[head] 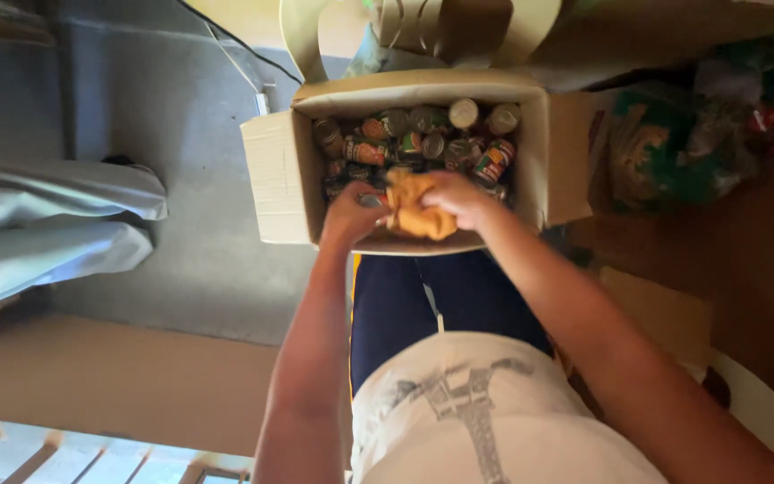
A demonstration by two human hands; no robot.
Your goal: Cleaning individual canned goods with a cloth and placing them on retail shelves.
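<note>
Cloth [418,211]: crumpled, tan, at box [270,175] near rim, above cans [423,143] | right hand [454,195]: fingers closed on cloth top | left hand [351,215]: fingers curled at cloth's left edge, grip unclear | box: open, on lap.
</note>
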